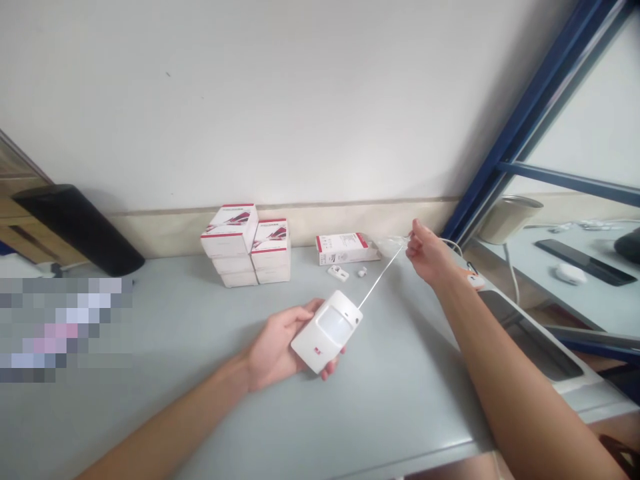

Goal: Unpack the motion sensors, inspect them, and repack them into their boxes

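**Head view:** one view, looking down at the far edge of the counter (400, 427).
**Left hand (280, 350):** fingers wrapped around a white motion sensor (327, 331), holding it just above the counter, near the middle.
**Right hand (429, 255):** raised at far right, fingers in a narrow pinch, seemingly on a thin white wire (381, 277) running from the sensor; too small to be sure.
**Nearby:** a clear plastic bag (391, 245) just beside those fingers, a white carton (347, 249), two small white plastic parts (338, 273), and stacked white boxes (245, 243) farther left.
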Action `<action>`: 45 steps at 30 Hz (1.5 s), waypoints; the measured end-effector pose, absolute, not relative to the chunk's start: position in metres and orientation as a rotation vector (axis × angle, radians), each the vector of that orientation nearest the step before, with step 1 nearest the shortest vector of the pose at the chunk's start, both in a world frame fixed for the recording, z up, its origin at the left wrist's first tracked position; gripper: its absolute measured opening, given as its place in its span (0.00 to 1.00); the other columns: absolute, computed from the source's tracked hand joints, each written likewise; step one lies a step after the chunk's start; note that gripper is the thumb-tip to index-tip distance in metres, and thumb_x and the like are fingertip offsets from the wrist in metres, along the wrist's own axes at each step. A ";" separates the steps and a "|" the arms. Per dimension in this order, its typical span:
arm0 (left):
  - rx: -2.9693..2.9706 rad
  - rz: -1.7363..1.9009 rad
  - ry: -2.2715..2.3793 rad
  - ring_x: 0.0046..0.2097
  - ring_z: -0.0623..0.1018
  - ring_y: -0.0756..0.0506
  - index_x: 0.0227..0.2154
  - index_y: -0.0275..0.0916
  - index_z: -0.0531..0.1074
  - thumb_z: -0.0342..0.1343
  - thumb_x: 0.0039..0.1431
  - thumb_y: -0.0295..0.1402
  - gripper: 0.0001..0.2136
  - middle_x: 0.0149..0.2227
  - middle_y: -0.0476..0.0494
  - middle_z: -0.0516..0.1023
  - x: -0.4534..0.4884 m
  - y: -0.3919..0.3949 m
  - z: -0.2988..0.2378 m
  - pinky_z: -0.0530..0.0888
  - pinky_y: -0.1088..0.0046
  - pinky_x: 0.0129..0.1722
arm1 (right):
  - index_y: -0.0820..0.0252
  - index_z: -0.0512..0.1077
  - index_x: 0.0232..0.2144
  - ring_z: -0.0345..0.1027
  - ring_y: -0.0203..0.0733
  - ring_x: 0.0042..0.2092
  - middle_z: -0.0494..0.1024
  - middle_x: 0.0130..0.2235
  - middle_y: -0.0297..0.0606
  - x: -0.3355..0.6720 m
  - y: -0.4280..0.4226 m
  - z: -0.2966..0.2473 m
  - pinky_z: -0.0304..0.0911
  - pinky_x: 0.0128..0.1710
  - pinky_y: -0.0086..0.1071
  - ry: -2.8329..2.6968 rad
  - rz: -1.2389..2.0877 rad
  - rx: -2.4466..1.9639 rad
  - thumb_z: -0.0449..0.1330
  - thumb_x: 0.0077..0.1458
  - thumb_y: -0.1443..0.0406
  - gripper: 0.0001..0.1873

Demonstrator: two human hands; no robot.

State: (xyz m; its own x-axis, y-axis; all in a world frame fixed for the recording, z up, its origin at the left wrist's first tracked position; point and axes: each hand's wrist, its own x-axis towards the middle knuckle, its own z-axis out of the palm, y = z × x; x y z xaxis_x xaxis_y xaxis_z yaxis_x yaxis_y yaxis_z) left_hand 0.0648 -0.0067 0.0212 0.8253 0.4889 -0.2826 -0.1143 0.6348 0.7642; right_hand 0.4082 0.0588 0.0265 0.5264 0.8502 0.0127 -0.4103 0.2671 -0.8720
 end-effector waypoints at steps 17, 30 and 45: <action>0.759 0.730 0.757 0.26 0.77 0.40 0.49 0.35 0.67 0.45 0.61 0.37 0.18 0.34 0.31 0.82 0.063 -0.005 0.030 0.68 0.67 0.28 | 0.55 0.69 0.31 0.63 0.38 0.31 0.74 0.31 0.32 0.298 0.035 0.029 0.58 0.31 0.31 -1.232 0.607 -1.187 0.63 0.62 0.49 0.17; 0.659 0.881 0.750 0.30 0.78 0.39 0.51 0.30 0.71 0.49 0.60 0.35 0.19 0.40 0.27 0.83 0.062 0.002 0.027 0.71 0.63 0.33 | 0.52 0.79 0.37 0.71 0.41 0.36 0.81 0.39 0.35 0.289 0.025 0.035 0.65 0.39 0.36 -1.741 0.463 -1.373 0.57 0.65 0.55 0.13; 0.756 0.868 0.708 0.30 0.79 0.40 0.46 0.35 0.68 0.50 0.60 0.36 0.14 0.36 0.32 0.82 0.063 0.000 0.029 0.70 0.64 0.34 | 0.56 0.80 0.51 0.64 0.62 0.57 0.81 0.50 0.48 0.431 0.068 -0.023 0.59 0.57 0.59 -1.609 -0.371 -1.906 0.57 0.58 0.63 0.21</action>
State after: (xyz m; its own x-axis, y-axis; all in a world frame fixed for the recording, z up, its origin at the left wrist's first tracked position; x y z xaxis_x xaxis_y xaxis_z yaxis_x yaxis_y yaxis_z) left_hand 0.0630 -0.0003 0.0291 0.4629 0.8560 -0.2302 -0.3973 0.4326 0.8093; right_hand 0.4313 0.0683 -0.0227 0.2221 0.7892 0.5726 0.9602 -0.0752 -0.2689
